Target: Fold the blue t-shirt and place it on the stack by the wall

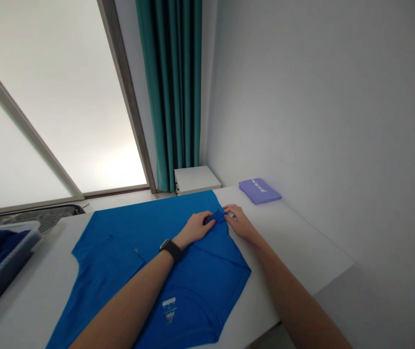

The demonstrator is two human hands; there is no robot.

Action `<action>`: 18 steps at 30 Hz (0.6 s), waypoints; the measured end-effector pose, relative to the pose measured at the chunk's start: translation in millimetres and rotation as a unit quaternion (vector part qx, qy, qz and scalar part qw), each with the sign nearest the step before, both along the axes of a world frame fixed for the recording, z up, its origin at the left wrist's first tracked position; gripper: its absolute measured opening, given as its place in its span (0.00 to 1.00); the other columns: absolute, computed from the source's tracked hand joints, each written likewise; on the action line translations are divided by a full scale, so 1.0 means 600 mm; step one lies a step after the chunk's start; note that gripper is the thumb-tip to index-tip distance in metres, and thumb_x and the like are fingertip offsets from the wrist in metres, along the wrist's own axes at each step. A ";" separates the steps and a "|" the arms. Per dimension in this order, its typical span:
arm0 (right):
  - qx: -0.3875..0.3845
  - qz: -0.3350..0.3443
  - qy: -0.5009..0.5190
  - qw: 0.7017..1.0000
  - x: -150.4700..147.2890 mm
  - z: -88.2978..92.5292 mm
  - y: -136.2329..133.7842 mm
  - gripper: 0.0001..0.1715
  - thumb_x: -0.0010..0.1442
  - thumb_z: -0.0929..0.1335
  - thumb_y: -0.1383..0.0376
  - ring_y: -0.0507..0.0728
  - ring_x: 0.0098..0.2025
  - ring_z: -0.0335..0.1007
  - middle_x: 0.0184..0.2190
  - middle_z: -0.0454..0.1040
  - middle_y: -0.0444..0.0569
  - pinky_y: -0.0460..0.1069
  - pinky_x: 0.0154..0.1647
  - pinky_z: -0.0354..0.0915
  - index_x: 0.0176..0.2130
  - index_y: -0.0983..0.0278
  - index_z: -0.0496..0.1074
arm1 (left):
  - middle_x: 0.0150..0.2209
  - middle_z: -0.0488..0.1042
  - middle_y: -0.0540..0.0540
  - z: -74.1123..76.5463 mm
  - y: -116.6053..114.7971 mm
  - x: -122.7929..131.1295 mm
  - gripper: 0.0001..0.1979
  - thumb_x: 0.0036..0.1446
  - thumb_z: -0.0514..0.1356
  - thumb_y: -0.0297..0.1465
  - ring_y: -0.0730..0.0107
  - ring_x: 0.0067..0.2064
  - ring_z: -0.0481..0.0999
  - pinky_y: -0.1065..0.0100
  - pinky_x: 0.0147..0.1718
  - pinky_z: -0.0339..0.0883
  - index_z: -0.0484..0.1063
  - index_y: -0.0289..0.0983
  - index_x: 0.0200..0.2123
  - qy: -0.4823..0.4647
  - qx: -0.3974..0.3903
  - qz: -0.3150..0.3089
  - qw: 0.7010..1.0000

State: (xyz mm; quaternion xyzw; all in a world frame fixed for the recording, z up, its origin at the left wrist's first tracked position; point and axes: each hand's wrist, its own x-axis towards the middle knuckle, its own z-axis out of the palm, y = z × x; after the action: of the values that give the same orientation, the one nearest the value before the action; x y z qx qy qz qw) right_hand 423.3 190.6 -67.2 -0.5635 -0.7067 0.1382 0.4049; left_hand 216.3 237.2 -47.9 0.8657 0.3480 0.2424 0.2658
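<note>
A bright blue T-shirt [149, 261] lies spread on a white table [302, 247], with a white logo near the front edge. My left hand [196, 227], a dark watch on its wrist, pinches a small fold of the blue cloth at the shirt's far right edge. Close beside it, my right hand [239, 221] grips the same fold from the right, its fingers curled on the fabric. Both forearms reach across the shirt from the near side.
A folded purple garment [260, 190] lies at the table's far right corner by the wall. At the left edge stands a grey bin [0, 261] holding dark blue clothes. A white cabinet [196, 179], a teal curtain [173, 92] and a bright window are behind the table.
</note>
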 end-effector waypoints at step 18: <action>-0.010 -0.023 -0.018 1.000 -0.011 -0.011 0.017 0.20 0.59 0.63 0.68 0.57 0.41 0.67 0.41 0.73 0.50 0.54 0.47 0.63 0.51 0.62 0.70 | 0.30 0.73 0.49 -0.001 0.003 -0.002 0.12 0.61 0.54 0.38 0.66 0.32 0.72 0.67 0.33 0.62 0.72 0.37 0.38 -0.013 -0.020 0.003 1.000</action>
State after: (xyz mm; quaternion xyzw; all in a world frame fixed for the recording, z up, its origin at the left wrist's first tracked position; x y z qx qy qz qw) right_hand 416.9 200.8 -73.7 -0.5858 -0.6992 0.1260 0.3899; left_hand 215.1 238.7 -48.7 0.8560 0.3521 0.2475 0.2863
